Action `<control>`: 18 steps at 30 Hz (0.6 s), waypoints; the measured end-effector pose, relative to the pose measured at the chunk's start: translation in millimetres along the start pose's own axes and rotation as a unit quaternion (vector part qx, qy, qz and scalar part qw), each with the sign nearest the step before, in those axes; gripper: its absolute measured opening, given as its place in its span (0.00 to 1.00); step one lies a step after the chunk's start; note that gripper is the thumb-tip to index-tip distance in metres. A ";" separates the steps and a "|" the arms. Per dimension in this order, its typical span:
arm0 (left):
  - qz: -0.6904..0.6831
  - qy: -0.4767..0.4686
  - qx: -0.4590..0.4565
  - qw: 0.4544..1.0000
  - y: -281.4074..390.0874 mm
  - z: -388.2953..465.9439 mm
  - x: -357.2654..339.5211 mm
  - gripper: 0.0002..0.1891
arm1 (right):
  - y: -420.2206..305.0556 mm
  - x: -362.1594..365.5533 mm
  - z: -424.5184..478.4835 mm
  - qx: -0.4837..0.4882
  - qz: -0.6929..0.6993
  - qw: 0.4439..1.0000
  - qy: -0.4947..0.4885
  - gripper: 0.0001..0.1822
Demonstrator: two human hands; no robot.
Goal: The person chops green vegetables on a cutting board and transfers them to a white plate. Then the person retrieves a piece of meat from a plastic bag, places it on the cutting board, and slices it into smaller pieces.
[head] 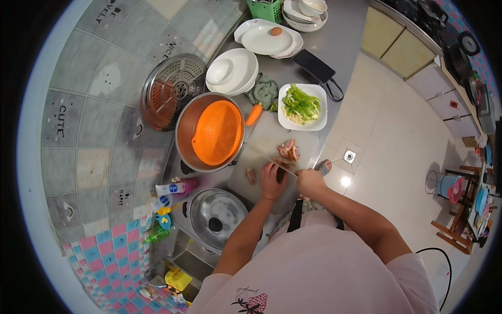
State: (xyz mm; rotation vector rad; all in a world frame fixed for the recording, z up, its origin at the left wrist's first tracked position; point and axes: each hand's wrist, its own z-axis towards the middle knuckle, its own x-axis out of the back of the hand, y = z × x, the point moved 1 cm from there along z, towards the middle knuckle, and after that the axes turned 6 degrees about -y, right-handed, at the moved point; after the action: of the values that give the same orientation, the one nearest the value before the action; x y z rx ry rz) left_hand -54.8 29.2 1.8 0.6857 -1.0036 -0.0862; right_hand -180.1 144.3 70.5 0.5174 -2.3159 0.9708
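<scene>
My right hand (311, 183) grips the handle of a kitchen knife (283, 167), its blade pointing up and left across a white cutting board (257, 137). Beside the blade, my left hand (271, 183) holds a dark-edged piece of meat (281, 175) down on the board with curled fingers, which partly hide it. Cut meat slices (288, 150) lie just beyond the blade. One separate piece of meat (251, 175) rests left of my left hand. Past the board's far end stands a square white dish (322, 112) of chopped greens (301, 103).
A steel basin (184, 147) with an orange colander (217, 133) flanks the board's left side, near a carrot (254, 114). A lidded pot (211, 210) stands nearer me, by the sink (192, 263). Farther along are a phone (313, 64) and an egg (276, 31) on a plate (262, 43).
</scene>
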 end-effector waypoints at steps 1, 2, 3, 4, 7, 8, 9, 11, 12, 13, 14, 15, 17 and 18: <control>0.004 -0.014 0.006 1.000 -2.5 -2.3 -2.0 0.24 | -2.6 1.3 -5.0 -0.002 -0.014 1.000 -0.003 0.12; 0.008 -0.027 0.012 1.000 -5.7 -4.5 -3.0 0.23 | -6.0 3.0 -9.1 -0.003 -0.028 1.000 -0.007 0.12; 0.010 -0.041 0.017 0.999 -6.1 -4.4 -3.5 0.23 | -7.4 4.3 -12.2 -0.006 -0.042 0.999 -0.011 0.12; 0.017 -0.056 0.024 0.998 -6.3 -4.5 -3.8 0.23 | -8.0 5.1 -14.1 -0.011 -0.040 0.999 -0.008 0.11; 0.029 -0.078 0.035 0.996 -7.0 -5.1 -5.8 0.21 | -8.2 4.5 -14.6 -0.025 -0.030 0.999 -0.005 0.10; 0.029 -0.070 0.032 0.997 -7.5 -4.9 -6.6 0.21 | -7.5 2.5 -12.4 -0.029 -0.024 0.999 -0.006 0.10; 0.029 -0.062 0.030 0.997 -8.0 -4.8 -7.0 0.21 | -8.5 2.2 -10.9 -0.032 -0.018 0.999 -0.008 0.10; 0.023 -0.051 0.031 0.998 -9.6 -4.3 -7.5 0.21 | -10.1 3.3 -6.4 -0.029 -0.040 0.998 -0.026 0.10; 0.020 -0.046 0.033 0.998 -10.1 -4.7 -6.8 0.21 | -14.2 7.0 -5.0 -0.027 -0.053 0.998 -0.037 0.10; 0.015 -0.045 0.040 0.998 -10.7 -4.8 -6.1 0.21 | -17.8 11.2 -4.2 -0.030 -0.059 0.997 -0.042 0.10; 0.012 -0.043 0.046 0.998 -11.5 -4.8 -5.4 0.21 | -21.4 16.2 -3.9 -0.033 -0.066 0.996 -0.046 0.10; 0.006 -0.043 0.051 0.998 -10.8 -2.6 -5.7 0.21 | -23.7 20.7 -3.3 -0.038 -0.073 0.995 -0.049 0.10; -0.001 -0.040 0.057 0.998 -9.4 1.2 -5.6 0.20 | -22.0 17.8 2.5 -0.043 -0.071 0.995 -0.050 0.10; -0.003 -0.039 0.059 0.997 -9.1 3.5 -4.6 0.19 | -21.8 15.4 6.0 -0.044 -0.069 0.995 -0.051 0.10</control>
State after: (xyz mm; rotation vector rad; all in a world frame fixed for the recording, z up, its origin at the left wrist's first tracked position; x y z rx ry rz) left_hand -58.0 22.0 -5.6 0.7992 -1.0882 -0.0604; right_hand -182.2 123.4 88.1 0.6942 -2.3654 0.7903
